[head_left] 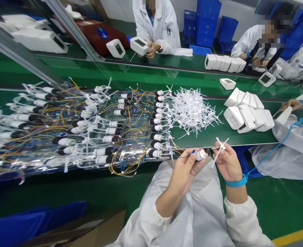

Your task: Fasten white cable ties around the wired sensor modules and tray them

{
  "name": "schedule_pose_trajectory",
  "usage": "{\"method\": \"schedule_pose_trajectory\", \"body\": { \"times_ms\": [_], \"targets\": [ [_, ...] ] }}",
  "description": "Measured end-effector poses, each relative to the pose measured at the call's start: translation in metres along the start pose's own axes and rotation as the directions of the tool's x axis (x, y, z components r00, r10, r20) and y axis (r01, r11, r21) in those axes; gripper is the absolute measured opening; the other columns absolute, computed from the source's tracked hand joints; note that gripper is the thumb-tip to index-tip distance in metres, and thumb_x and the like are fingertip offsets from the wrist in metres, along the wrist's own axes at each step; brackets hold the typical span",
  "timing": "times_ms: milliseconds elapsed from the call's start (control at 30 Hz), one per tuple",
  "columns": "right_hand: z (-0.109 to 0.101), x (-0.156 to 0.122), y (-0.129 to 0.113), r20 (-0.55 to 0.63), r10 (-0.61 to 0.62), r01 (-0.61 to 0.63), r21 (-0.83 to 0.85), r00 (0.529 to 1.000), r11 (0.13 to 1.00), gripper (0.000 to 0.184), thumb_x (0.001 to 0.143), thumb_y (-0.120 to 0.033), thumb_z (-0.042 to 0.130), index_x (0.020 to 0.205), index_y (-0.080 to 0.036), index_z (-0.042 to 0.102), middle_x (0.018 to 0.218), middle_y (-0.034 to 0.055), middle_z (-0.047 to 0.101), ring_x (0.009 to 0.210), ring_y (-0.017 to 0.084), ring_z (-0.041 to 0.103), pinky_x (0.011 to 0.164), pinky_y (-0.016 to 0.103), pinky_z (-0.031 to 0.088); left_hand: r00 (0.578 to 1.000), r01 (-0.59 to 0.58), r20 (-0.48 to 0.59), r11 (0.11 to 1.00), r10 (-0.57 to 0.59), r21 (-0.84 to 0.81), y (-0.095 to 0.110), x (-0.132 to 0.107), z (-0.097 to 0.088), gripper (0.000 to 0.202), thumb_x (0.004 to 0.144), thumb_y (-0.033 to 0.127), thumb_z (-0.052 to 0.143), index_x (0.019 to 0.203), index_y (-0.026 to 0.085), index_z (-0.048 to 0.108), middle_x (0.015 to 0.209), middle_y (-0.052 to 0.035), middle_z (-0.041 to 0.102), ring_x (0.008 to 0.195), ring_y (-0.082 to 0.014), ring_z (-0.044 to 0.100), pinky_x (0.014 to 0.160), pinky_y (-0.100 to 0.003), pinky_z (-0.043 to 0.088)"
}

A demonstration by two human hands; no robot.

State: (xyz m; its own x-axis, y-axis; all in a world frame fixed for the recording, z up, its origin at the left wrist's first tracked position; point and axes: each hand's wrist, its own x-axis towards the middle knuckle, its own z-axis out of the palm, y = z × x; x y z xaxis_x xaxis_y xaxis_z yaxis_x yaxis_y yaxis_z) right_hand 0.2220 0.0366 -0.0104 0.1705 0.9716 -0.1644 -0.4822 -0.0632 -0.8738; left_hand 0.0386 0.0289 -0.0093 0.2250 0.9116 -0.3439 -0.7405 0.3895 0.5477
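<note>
In our left hand [184,168] we are gripping a white cylinder [201,155]; beside those fingers [190,162], our right hand [229,162] is pinching white ties [221,146].

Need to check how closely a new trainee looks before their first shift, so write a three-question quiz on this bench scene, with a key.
1. The left hand holds a wired white cylinder. What does the right hand hold?
A) a screwdriver
B) a white plastic tie
C) a roll of tape

2. True or false: the pile of loose white ties lies between the rows of wired parts and a group of white housings.

3. Fill in: the blue wristband is on the person's own ____ wrist.

Key: 1. B; 2. True; 3. right.
</note>
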Motion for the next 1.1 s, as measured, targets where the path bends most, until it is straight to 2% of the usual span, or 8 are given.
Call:
{"method": "schedule_pose_trajectory", "body": {
  "times_ms": [167,300,467,600,767,867,967,1100],
  "targets": [
    [0.013,-0.011,0.010,0.007,-0.040,0.040,0.037,0.999,0.999,0.039,0.075,-0.046,0.106,0.084,-0.021,0.077,0.077,0.0004,0.069,0.061,0.009,0.050,0.051,0.020,0.043,0.999,0.014,0.040,0.998,-0.016,0.063,-0.002,-0.005,-0.002,0.049,0.076,0.047,0.107,0.106,0.017,0.082,0.115,-0.0060,0.085,0.106,-0.0192,0.084,0.094,-0.027,0.071],
    [0.025,-0.018,0.011,-0.022,-0.040,0.041,0.040,0.999,0.998,0.038,0.076,-0.044,0.106,0.082,-0.022,0.077,0.075,-0.0002,0.071,0.062,0.011,0.060,0.054,0.020,0.049,0.996,-0.086,0.029,0.981,0.082,0.173,-0.009,-0.007,-0.004,0.049,0.084,0.056,0.100,0.102,0.017,0.076,0.110,-0.0064,0.084,0.100,-0.0193,0.083,0.088,-0.028,0.071],
    [0.027,-0.024,0.007,-0.005,0.019,-0.019,0.023,1.000,1.000,0.038,0.065,-0.037,0.112,0.087,-0.022,0.085,0.083,0.0024,0.078,0.069,0.014,0.071,0.067,0.025,0.062,0.970,-0.240,0.110,0.922,0.216,0.302,-0.013,-0.009,-0.006,0.043,0.101,0.059,0.083,0.105,0.020,0.066,0.104,-0.0059,0.082,0.066,-0.0100,0.071,0.061,-0.021,0.061],
    [0.025,-0.027,0.007,0.008,-0.011,0.010,0.006,1.000,1.000,0.032,0.067,-0.035,0.110,0.077,-0.023,0.082,0.080,0.0016,0.077,0.059,0.011,0.063,0.057,0.024,0.055,0.953,-0.291,0.179,0.908,0.246,0.302,-0.016,-0.010,-0.006,0.040,0.104,0.058,0.079,0.105,0.021,0.062,0.107,-0.0065,0.080,0.064,-0.0097,0.066,0.058,-0.022,0.055],
    [0.027,-0.033,0.015,-0.090,-0.132,0.127,-0.056,0.987,0.990,0.027,0.075,-0.034,0.105,0.078,-0.023,0.080,0.075,-0.0003,0.073,0.056,0.011,0.054,0.052,0.025,0.044,0.955,-0.274,0.191,0.925,0.229,0.261,-0.020,-0.010,-0.005,0.038,0.106,0.057,0.078,0.106,0.022,0.062,0.105,-0.0047,0.077,0.068,-0.0101,0.065,0.062,-0.024,0.055],
    [0.029,-0.036,0.021,-0.121,-0.186,0.172,-0.115,0.975,0.978,0.021,0.082,-0.033,0.099,0.080,-0.024,0.081,0.076,0.0002,0.072,0.061,0.013,0.056,0.055,0.028,0.046,0.960,-0.256,0.179,0.934,0.215,0.251,-0.022,-0.008,-0.003,0.037,0.105,0.055,0.079,0.108,0.023,0.062,0.105,-0.0041,0.076,0.071,-0.0111,0.066,0.066,-0.025,0.056],
    [0.029,-0.040,0.024,-0.077,-0.200,0.187,-0.151,0.977,0.971,0.015,0.090,-0.034,0.093,0.084,-0.024,0.083,0.080,0.0011,0.070,0.066,0.016,0.058,0.061,0.032,0.051,0.967,-0.235,0.152,0.943,0.203,0.237,-0.022,-0.007,-0.002,0.038,0.103,0.055,0.082,0.107,0.022,0.063,0.106,-0.0038,0.075,0.070,-0.0099,0.065,0.066,-0.024,0.056],
    [0.023,-0.043,0.028,-0.030,-0.205,0.194,-0.208,0.978,0.959,0.009,0.091,-0.033,0.094,0.094,-0.026,0.089,0.087,0.0027,0.072,0.077,0.020,0.065,0.070,0.035,0.054,0.981,-0.187,0.099,0.958,0.169,0.218,-0.020,-0.009,0.000,0.042,0.100,0.057,0.085,0.105,0.020,0.066,0.103,-0.0029,0.075,0.068,-0.0080,0.063,0.065,-0.022,0.055]
  ]
}}
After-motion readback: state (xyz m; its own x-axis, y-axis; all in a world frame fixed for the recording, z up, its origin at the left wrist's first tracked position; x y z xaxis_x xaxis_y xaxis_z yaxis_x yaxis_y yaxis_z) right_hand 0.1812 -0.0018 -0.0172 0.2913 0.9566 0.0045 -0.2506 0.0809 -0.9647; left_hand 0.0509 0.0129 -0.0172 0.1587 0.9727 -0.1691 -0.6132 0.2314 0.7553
